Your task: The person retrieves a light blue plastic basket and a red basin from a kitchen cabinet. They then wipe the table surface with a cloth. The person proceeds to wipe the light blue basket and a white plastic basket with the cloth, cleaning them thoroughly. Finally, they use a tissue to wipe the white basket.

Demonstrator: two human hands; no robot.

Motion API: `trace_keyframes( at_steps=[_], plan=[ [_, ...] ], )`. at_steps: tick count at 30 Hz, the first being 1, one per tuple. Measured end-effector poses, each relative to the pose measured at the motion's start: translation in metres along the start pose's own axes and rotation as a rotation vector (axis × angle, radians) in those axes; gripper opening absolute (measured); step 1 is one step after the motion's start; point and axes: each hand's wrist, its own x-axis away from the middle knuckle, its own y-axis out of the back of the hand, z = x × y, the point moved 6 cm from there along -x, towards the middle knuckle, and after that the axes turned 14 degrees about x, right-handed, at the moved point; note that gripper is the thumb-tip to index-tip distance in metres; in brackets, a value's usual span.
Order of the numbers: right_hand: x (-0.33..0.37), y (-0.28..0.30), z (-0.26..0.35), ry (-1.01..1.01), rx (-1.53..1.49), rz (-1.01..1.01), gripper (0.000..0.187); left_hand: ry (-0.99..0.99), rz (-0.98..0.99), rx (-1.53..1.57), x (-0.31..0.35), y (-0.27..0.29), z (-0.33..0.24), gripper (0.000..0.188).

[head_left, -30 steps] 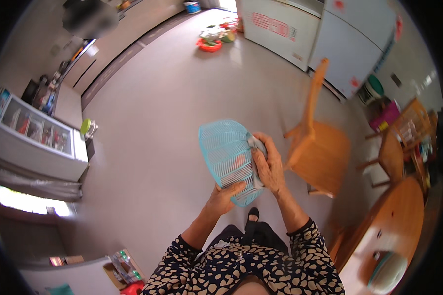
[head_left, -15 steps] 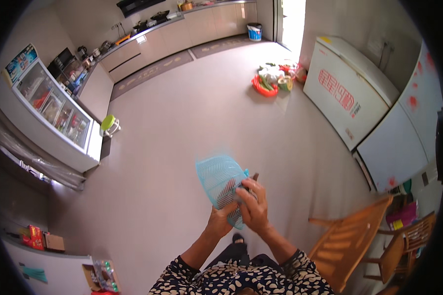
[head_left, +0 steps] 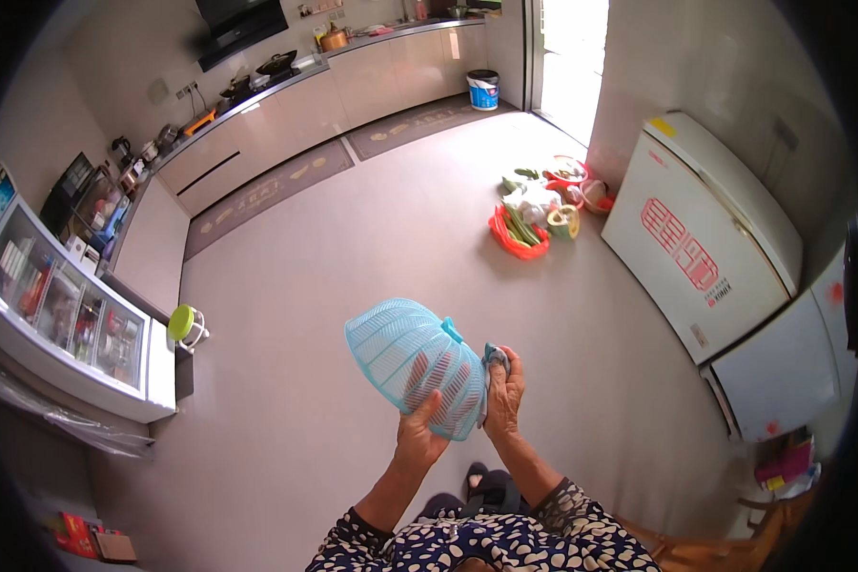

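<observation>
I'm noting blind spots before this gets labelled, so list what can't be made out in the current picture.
All in the head view:
- Much of the gray cloth: covered by the right hand and the blue slatted cover.
- The left hand's fingers: partly screened by the cover's slats.
- Goods in the glass-topped case: too small to identify.
- Wooden furniture at lower right: cut off by the picture's edge.

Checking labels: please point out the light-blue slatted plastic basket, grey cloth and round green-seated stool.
Light-blue slatted basket (head_left: 408,351), head view: middle of its curved side.
Grey cloth (head_left: 493,354), head view: its exposed upper end.
Green-seated stool (head_left: 180,322), head view: top of its seat.
</observation>
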Motion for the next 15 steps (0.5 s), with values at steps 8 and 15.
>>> trace_keyframes(
  at_steps=[8,15],
  plan=[
    [-0.214,-0.138,-0.092,-0.519,-0.445,0.098,0.022,-0.037,0.102,0.112,-0.223,-0.002,-0.118,0.054],
    [-0.401,-0.177,-0.144,-0.562,-0.652,0.176,0.035,0.036,-0.075,0.14,-0.451,0.027,-0.184,0.057]
  ],
)
